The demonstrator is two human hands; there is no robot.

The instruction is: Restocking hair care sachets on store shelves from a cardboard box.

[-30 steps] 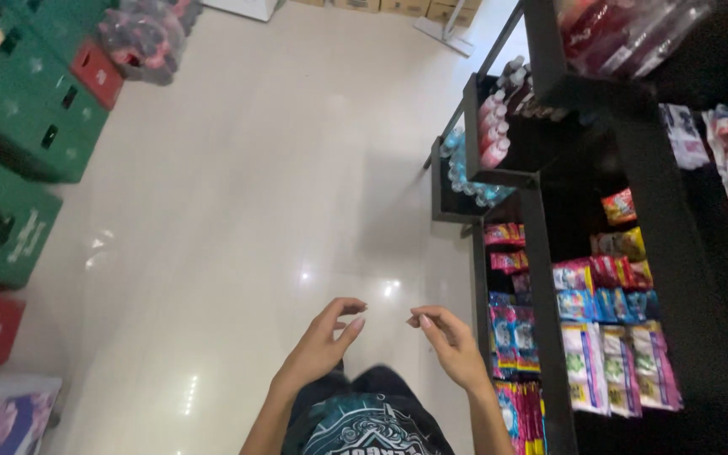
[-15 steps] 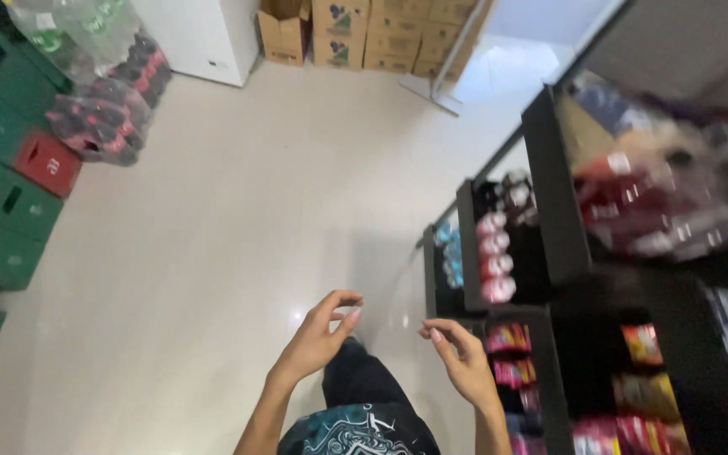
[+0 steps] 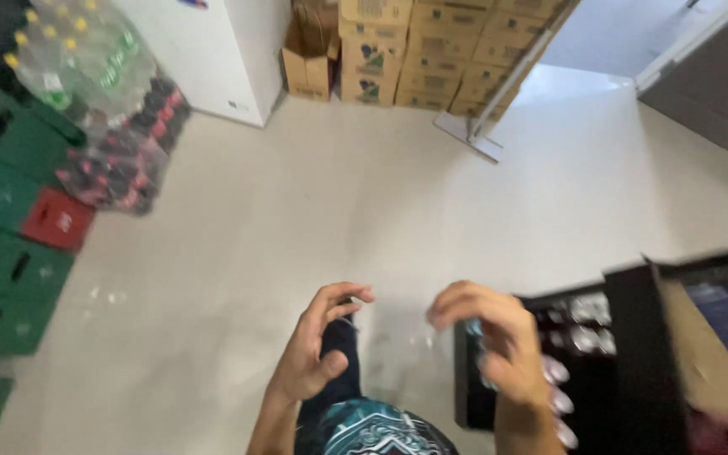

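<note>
Left hand (image 3: 318,354) empty, fingers loosely curled over floor (image 3: 313,211); right hand (image 3: 499,345) beside black shelf (image 3: 634,354), perhaps pinching something, grip unclear

left hand (image 3: 318,350): up in front of the chest, fingers curled, grip loose around nothing
right hand (image 3: 495,341): raised too, fingers bent, can't tell if anything's in it, kinda blurry
black shelf (image 3: 625,354): lower right, right hand just in front of it, bottle tops inside
floor (image 3: 364,202): pale and shiny
green crates (image 3: 2,253): stacked on the left, one red crate (image 3: 59,221) among them
bottle packs (image 3: 103,101): shrink-wrapped, upper left
cardboard boxes (image 3: 431,50): piled at the back
</note>
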